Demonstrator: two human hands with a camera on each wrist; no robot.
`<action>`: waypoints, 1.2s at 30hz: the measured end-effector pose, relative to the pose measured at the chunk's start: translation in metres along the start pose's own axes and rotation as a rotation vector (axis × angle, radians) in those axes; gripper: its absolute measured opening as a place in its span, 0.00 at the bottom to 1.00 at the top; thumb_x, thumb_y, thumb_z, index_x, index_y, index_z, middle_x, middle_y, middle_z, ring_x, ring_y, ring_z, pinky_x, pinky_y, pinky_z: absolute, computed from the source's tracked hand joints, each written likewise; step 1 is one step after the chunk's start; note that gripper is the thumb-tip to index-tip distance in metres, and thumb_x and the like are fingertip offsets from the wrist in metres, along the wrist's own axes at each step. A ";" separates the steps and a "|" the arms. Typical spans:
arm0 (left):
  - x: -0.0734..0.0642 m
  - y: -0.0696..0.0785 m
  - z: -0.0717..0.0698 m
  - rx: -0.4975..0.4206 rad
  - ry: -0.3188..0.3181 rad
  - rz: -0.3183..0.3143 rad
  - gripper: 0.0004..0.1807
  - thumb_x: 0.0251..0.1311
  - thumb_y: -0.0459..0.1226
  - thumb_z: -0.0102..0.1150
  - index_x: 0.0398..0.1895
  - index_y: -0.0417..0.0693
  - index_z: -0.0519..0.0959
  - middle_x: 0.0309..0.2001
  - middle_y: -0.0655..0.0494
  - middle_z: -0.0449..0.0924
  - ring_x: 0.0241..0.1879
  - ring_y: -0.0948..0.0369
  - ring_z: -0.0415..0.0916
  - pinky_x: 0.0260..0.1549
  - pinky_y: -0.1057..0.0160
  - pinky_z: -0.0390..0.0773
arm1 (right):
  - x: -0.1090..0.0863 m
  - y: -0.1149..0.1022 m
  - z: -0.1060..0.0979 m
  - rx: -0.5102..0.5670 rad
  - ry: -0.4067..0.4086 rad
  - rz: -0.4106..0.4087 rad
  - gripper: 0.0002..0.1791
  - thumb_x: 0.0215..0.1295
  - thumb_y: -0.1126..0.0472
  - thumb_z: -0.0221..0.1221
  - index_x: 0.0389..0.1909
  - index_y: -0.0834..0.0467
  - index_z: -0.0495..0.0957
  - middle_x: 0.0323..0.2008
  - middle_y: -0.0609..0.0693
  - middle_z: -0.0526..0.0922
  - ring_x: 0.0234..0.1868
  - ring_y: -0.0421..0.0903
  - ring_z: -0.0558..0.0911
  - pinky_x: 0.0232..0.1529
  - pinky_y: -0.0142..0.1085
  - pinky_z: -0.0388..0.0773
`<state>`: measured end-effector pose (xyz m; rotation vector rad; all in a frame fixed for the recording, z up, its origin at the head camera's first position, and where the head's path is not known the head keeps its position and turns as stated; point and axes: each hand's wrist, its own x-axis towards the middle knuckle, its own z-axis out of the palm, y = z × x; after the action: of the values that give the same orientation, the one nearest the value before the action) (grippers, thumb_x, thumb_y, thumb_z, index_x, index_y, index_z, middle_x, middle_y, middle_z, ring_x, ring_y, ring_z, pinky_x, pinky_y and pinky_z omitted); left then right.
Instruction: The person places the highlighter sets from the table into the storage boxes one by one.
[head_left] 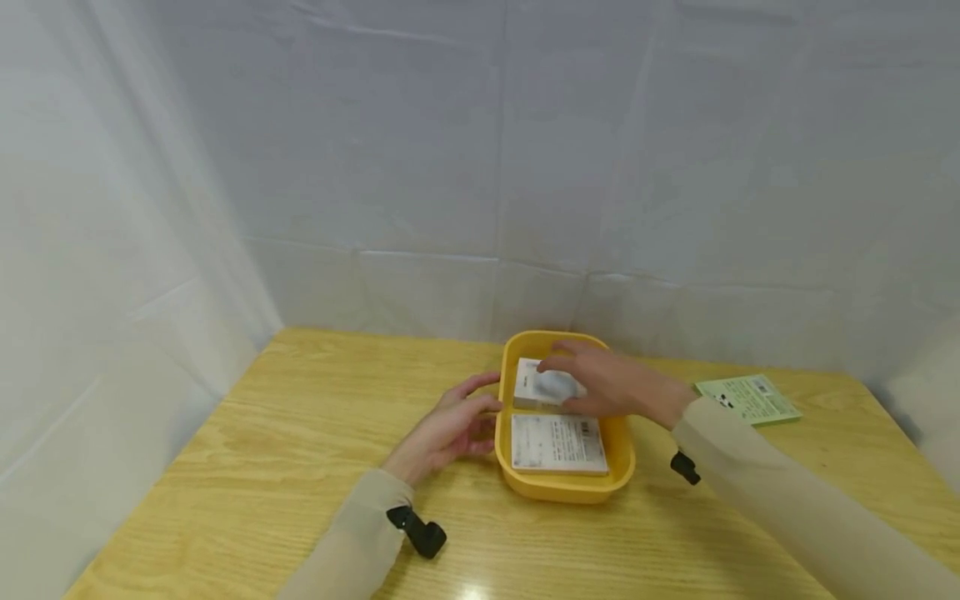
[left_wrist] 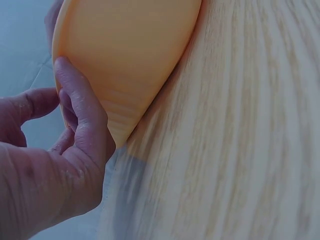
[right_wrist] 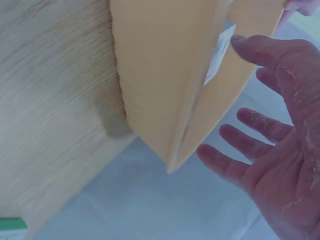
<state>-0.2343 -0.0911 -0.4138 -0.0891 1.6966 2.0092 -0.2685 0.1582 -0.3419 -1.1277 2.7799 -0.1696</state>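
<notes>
A yellow plastic bin [head_left: 566, 487] stands on the wooden table. Inside it lie two flat white boxes or books: the nearer one [head_left: 558, 443] shows printed text and a barcode, while the farther one [head_left: 531, 387] has a greyish round picture, partly covered by my right hand [head_left: 611, 383]. That hand reaches over the bin with its fingers spread and holds nothing, as the right wrist view also shows. Against the bin's left side, the fingers of my left hand [head_left: 450, 425] touch the outer wall near the rim. The left wrist view shows its fingertips on the yellow wall [left_wrist: 130, 50].
A light green booklet-like item [head_left: 750, 398] with print and a barcode lies on the table right of the bin, beyond my right forearm. Pale sheeting [head_left: 420, 167] hangs behind the table [head_left: 300, 433] and along its left side.
</notes>
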 end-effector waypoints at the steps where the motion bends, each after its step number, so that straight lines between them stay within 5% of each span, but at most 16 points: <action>1: 0.000 0.000 0.000 -0.001 0.001 -0.002 0.32 0.67 0.36 0.56 0.75 0.60 0.66 0.61 0.42 0.77 0.40 0.59 0.79 0.30 0.65 0.80 | -0.003 0.000 -0.001 -0.012 0.014 -0.002 0.30 0.64 0.55 0.68 0.67 0.54 0.75 0.71 0.65 0.69 0.69 0.64 0.72 0.67 0.59 0.73; 12: 0.001 -0.002 0.001 0.002 0.000 0.001 0.32 0.66 0.37 0.56 0.74 0.59 0.66 0.59 0.43 0.79 0.39 0.59 0.80 0.30 0.65 0.82 | -0.029 0.003 0.002 -0.279 0.213 -0.012 0.33 0.63 0.40 0.67 0.68 0.47 0.75 0.74 0.62 0.67 0.71 0.65 0.70 0.62 0.68 0.72; 36: 0.003 -0.005 -0.002 -0.012 -0.014 0.013 0.31 0.68 0.37 0.55 0.75 0.58 0.65 0.56 0.46 0.80 0.37 0.61 0.79 0.29 0.66 0.80 | -0.069 0.011 0.004 -0.367 0.353 0.067 0.31 0.61 0.39 0.67 0.62 0.48 0.80 0.70 0.60 0.72 0.70 0.68 0.68 0.61 0.69 0.70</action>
<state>-0.2356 -0.0913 -0.4195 -0.0684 1.6806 2.0248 -0.2263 0.2137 -0.3416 -1.1729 3.2559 0.1756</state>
